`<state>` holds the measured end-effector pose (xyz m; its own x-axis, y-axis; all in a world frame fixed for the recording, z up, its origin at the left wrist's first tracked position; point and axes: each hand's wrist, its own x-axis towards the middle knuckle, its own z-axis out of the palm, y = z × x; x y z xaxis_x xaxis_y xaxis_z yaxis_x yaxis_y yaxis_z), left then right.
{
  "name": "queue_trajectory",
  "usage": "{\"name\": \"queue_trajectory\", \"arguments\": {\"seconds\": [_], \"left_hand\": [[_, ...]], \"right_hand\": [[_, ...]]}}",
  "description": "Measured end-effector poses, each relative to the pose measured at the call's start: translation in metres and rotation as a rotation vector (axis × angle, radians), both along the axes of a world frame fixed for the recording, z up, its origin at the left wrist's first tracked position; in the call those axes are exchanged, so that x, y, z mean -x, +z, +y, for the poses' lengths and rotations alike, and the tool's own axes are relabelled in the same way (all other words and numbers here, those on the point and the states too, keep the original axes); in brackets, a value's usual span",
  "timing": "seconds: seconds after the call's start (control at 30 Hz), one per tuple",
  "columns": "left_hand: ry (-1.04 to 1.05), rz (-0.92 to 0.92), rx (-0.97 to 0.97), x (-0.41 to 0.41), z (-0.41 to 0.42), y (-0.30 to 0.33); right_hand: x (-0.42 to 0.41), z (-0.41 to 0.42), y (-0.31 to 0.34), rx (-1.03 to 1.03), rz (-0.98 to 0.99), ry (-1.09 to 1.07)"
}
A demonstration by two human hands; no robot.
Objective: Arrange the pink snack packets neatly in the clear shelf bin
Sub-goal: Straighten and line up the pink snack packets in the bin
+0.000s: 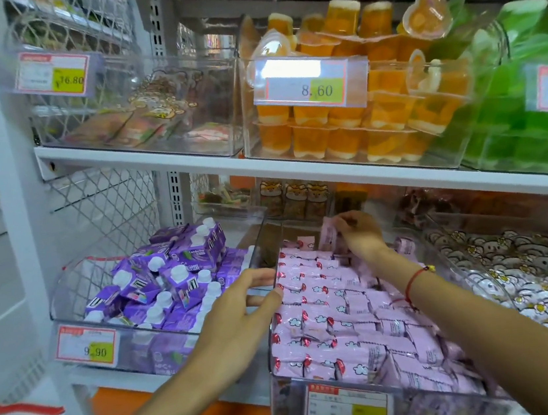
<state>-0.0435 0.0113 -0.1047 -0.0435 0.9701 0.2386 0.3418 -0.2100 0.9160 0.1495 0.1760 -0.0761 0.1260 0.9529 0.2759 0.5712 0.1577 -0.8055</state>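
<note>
White shelf unit [142,161], two tiers in view. Upper tier: clear bin of orange jelly cups [352,122], green jelly cups [530,113] to its right. Lower tier, left: clear bin of purple drink cartons [168,282], price tag 9.90 on its front.

The clear shelf bin [328,404] sits on the lower tier, centre, just beside the purple cartons, yellow price tag on its front wall. It's filled with pink snack packets [341,319] in rows; the left rows lie with long axes running left-right, red crimped ends pointing at the left wall. Right-side packets are looser, tilted at mixed angles. White flower-print packets [521,266] fill the bin to the right.

Your left hand [239,304] grips the bin's left wall near its top edge, thumb inside, fingers curled outside. Your right hand [358,231] is at the back of the bin, fingertips pinching one pink packet [329,233] held upright, long axis vertical. Red string bracelet [416,279] on your right wrist.
</note>
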Motion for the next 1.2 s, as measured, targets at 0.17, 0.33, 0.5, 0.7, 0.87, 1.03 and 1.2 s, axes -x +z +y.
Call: {"name": "queue_trajectory", "arguments": {"seconds": [0.17,0.33,0.5,0.7,0.87,1.03,1.2], "left_hand": [[0.009,-0.002,-0.005,0.0,0.002,-0.002],[0.015,-0.006,0.002,-0.002,0.001,0.001],[0.014,0.02,-0.001,-0.001,-0.002,0.003],[0.108,0.116,-0.28,-0.009,-0.011,0.012],[-0.028,0.278,-0.533,-0.019,-0.019,0.02],[-0.059,-0.121,-0.281,-0.024,-0.024,0.033],[-0.014,-0.43,0.153,-0.028,-0.026,0.041]], "right_hand": [[-0.012,-0.006,0.0,0.117,-0.083,0.195],[-0.008,-0.011,0.006,0.056,-0.217,0.222],[0.007,-0.034,0.022,-0.175,0.149,0.072],[-0.001,-0.114,0.023,-0.163,0.641,0.081],[-0.002,-0.159,0.023,0.146,0.903,0.387],[-0.005,-0.166,0.03,0.287,0.922,0.408],[-0.011,-0.167,0.025,-0.024,0.226,0.392]]}}
